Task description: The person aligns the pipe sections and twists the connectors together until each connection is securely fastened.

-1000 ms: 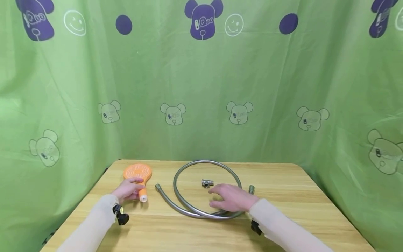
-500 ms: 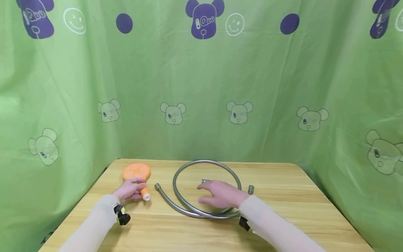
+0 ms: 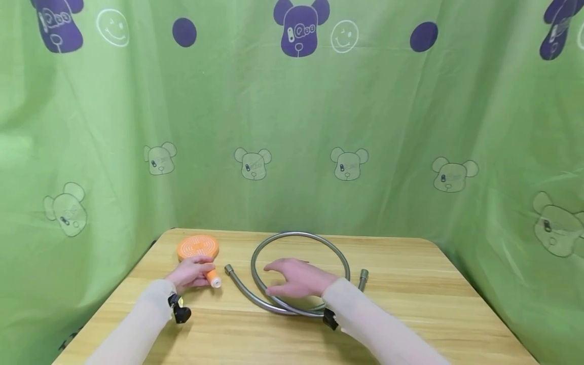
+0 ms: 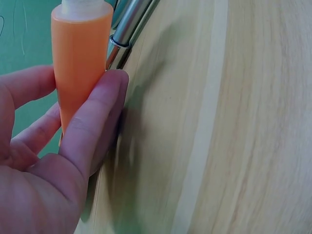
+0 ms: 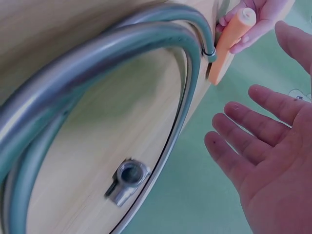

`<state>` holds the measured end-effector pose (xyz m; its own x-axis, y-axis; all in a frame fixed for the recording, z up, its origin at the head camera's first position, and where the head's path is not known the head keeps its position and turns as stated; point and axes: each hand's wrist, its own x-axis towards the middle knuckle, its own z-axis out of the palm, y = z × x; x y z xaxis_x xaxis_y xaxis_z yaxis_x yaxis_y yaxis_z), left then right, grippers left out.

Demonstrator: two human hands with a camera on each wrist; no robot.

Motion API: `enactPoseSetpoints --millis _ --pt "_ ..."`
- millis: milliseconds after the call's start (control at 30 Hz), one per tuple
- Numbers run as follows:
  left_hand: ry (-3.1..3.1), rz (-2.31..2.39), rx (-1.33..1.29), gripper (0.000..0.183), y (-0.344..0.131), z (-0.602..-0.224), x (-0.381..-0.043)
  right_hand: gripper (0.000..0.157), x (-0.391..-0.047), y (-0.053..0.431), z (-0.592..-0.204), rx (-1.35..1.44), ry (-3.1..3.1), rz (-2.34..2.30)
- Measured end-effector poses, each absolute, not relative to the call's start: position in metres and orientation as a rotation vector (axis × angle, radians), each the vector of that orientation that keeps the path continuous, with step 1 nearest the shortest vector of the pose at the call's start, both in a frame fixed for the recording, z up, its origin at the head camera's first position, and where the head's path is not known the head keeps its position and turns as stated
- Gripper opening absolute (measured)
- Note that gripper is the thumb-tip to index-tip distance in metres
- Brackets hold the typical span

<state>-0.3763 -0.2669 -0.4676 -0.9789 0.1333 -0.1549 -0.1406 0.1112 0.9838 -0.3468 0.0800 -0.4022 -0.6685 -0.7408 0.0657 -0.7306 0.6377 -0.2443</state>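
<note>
My left hand (image 3: 191,272) pinches the handle of an orange shower head (image 3: 198,247) at the table's left. In the left wrist view, thumb and fingers close around the orange handle (image 4: 80,58), below its pale threaded end. A coiled metal shower hose (image 3: 298,233) lies mid-table, one end nut (image 3: 228,269) toward the shower head. My right hand (image 3: 298,278) hangs over the coil with fingers apart and nothing in it. Inside the loop, a chrome T-shaped fitting (image 5: 129,178) shows in the right wrist view; my right hand mostly hides it from the head view.
The wooden table (image 3: 410,304) carries these things. Green curtains (image 3: 292,197) printed with bears enclose its back and sides. The hose's other end nut (image 3: 363,274) points away at the right.
My right hand has moved left across the coil, covering the T-shaped fitting in the head view. My left hand has swung the shower head's handle end slightly right and up.
</note>
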Motion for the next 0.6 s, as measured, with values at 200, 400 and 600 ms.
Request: enactPoseSetpoints --millis 200,400,600 --pt "2.166 1.980 -0.022 0.057 -0.267 -0.466 -0.377 0.069 -0.351 0.061 -0.403 -1.268 2.792 -0.383" --pt "2.169 1.976 -0.029 0.057 -0.269 -0.465 -0.377 0.069 -0.358 0.041 -0.407 -1.282 2.762 -0.394" --pt "2.145 1.990 -0.031 0.057 -0.270 -0.466 -0.380 0.072 -0.366 0.025 -0.413 -1.285 2.735 -0.400"
